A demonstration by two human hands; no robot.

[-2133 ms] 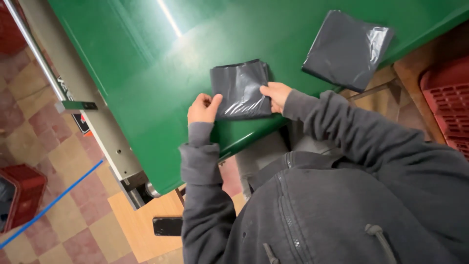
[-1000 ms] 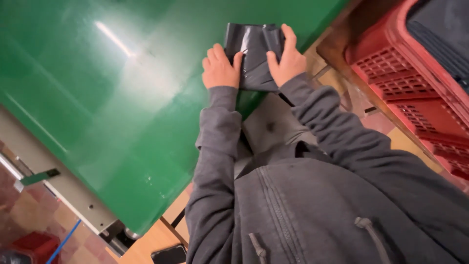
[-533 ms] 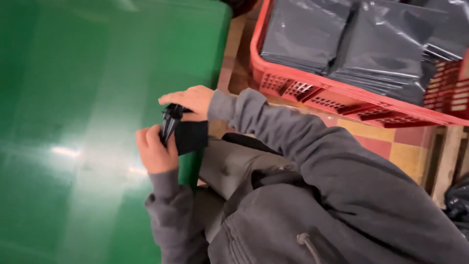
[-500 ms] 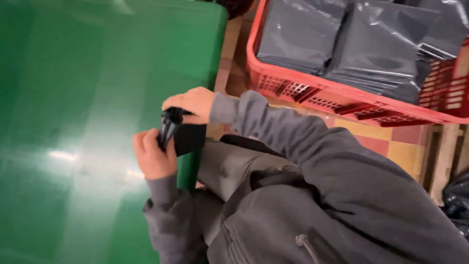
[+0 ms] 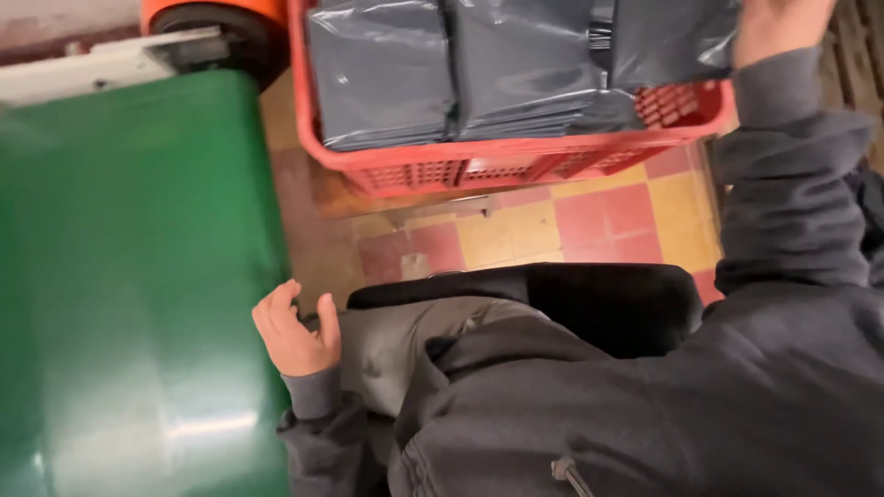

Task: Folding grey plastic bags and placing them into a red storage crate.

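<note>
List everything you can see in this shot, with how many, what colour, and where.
Red plastic crate: one, red, on the floor at top centre.
Folded grey plastic bags: several stacks, dark grey, inside the crate.
Green table surface: one, glossy green, left side.
Orange drum: one, orange with black rim, top left.
Tiled floor: red and yellow, below the crate.
Black seat edge: one, centre.
Left hand: empty, curled at the table edge.
Right hand: top right, reaching to the bags in the crate.

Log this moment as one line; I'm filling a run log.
left hand: empty, at green table edge | right hand: over grey plastic bags in red plastic crate
</note>
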